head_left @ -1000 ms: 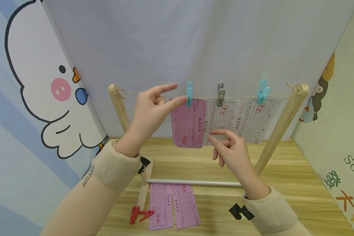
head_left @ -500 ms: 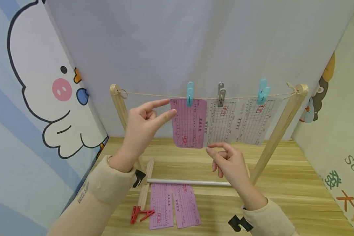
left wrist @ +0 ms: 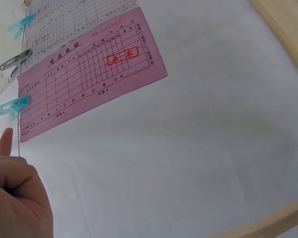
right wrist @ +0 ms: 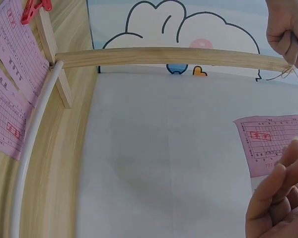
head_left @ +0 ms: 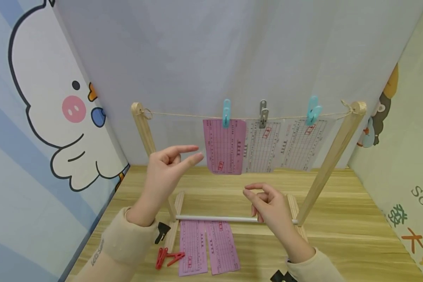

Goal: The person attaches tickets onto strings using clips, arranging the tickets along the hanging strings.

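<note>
A pink slip [head_left: 225, 147] hangs from the string under a light blue clip [head_left: 226, 113]. To its right hang two white slips [head_left: 262, 147], one under a grey clip [head_left: 263, 113], the other under another blue clip [head_left: 313, 111]. My left hand [head_left: 165, 172], thumb and index finger extended apart, is left of the pink slip without touching it. Below the hanging slips is my right hand [head_left: 269, 205], holding nothing, its thumb near the index fingertip. The right wrist view shows the right fingers [right wrist: 288, 173] loosely bent.
Two pink slips [head_left: 193, 250] lie on the wooden table [head_left: 261, 254] by the white rod [head_left: 215, 218]. Red clips [head_left: 161, 257] sit left of them, a black clip [head_left: 162, 232] beside the left foot. Wooden posts [head_left: 333, 160] hold the string at both sides.
Both hands have moved down, away from the string and the hanging slips. The left hand has also shifted left, away from the blue clip. The clips and slips remain on the string.
</note>
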`<state>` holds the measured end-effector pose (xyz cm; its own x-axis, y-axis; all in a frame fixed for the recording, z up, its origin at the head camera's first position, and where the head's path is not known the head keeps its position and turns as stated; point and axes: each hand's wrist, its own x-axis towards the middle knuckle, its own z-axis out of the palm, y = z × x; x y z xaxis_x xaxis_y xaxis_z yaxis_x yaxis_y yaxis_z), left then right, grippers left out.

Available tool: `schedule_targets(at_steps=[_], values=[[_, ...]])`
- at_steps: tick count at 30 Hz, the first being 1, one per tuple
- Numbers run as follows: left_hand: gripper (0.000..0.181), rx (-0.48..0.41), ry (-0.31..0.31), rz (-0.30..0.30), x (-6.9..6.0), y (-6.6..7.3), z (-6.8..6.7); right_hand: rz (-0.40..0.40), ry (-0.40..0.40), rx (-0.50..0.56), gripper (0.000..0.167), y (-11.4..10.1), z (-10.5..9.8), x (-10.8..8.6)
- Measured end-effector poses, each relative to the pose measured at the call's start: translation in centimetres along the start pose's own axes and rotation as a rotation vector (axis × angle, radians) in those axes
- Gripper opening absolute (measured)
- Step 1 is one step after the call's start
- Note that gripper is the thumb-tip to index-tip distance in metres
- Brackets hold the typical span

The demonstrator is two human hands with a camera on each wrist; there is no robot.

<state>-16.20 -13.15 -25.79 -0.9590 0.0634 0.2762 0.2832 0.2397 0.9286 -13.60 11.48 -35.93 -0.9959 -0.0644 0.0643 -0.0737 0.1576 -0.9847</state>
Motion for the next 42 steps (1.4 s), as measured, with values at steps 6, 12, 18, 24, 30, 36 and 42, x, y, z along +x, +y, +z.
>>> schedule_targets(at_steps=[6,12,18,24,30,36,42], values=[[0.021,-0.039,0.019,-0.033,-0.9,-1.6,-0.1,-0.031,-0.032,0.014,0.026,1.1,0.2,-0.5],[0.021,-0.061,0.045,-0.104,-2.0,-3.3,0.1,-0.002,-0.030,0.030,0.025,2.2,0.6,-1.2],[0.021,-0.052,0.081,-0.149,-2.8,-4.7,0.0,0.089,-0.015,0.053,0.025,3.9,1.2,-1.9],[0.022,-0.052,0.105,-0.191,-3.9,-6.0,-0.3,0.165,-0.003,0.077,0.025,5.3,1.8,-2.5],[0.022,-0.027,0.111,-0.235,-5.0,-7.4,-0.7,0.185,0.021,0.066,0.022,6.6,2.4,-3.0],[0.028,0.025,0.138,-0.326,-6.1,-8.9,-0.9,0.185,0.024,0.064,0.022,7.6,2.6,-3.2],[0.032,0.034,0.154,-0.375,-7.0,-10.2,-1.1,0.207,0.009,0.019,0.025,8.6,2.8,-3.5]])
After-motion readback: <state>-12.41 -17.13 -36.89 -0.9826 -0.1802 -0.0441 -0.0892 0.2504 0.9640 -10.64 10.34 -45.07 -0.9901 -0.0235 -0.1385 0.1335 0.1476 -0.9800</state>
